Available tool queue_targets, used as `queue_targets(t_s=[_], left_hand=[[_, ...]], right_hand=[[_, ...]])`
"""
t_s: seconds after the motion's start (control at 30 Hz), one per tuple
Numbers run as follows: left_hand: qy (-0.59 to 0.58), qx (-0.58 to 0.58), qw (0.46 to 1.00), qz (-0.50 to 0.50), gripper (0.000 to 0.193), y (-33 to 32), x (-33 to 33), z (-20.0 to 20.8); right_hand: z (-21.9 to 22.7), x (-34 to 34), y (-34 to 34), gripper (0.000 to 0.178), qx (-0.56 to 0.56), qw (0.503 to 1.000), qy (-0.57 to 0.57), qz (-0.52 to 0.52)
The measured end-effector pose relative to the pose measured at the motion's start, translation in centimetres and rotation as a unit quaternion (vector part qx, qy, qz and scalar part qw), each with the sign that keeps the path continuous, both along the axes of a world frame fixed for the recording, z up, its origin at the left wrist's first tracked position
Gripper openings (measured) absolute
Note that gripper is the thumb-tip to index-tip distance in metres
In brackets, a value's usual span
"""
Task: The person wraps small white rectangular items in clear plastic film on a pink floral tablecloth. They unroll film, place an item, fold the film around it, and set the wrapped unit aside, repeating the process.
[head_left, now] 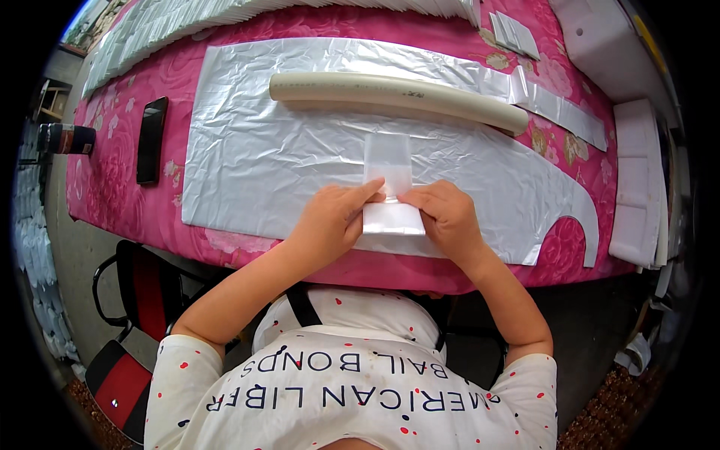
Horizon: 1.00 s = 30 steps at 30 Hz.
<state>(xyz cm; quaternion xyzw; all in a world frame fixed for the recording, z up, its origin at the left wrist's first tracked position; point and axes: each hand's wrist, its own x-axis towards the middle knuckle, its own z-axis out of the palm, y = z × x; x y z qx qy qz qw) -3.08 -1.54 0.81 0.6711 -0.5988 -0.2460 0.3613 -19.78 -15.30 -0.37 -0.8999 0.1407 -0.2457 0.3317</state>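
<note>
Between my hands is a small folded white plastic packet (392, 222), with a clear plastic sleeve (388, 150) reaching away from me at its far end. My left hand (335, 215) grips its left edge, thumb and fingers closed. My right hand (448, 217) pinches the right edge, thumb on top near the left fingertips. I cannot tell how far the packet sits inside the sleeve. Beneath lies a wide, wrinkled white plastic apron (247, 150), spread flat with a curved neck strip at the right. A long beige plastic pipe (397, 99) rests across its far half.
Pink flowered cloth (112, 187) covers the table. A dark phone (152, 140) lies left, beside a dark cylindrical container (67, 139). Rows of folded white packets (225, 16) line the back, with a smaller stack (514, 35) at far right. White foam boxes (636, 180) stand right; black-red chairs (150, 289) left.
</note>
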Motion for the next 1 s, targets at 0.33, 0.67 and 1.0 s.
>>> queue_targets(t_s=[0.33, 0.67, 1.0], left_hand=[[0.096, 0.147, 0.969, 0.172, 0.061, -3.6, 1.1, 1.0], [-0.229, -0.057, 0.972, 0.012, 0.074, -4.0, -1.5, -0.9], [-0.238, 0.03, 0.971, 0.013, 0.099, -4.3, -2.0, -2.8]], right_hand=[[3.9, 3.9, -2.3, 0.026, 0.351, 0.88, 0.292, -0.132], [2.7, 4.1, -2.6, 0.025, 0.313, 0.892, 0.296, -0.137], [3.8, 3.6, -1.4, 0.017, 0.175, 0.932, 0.289, -0.128]])
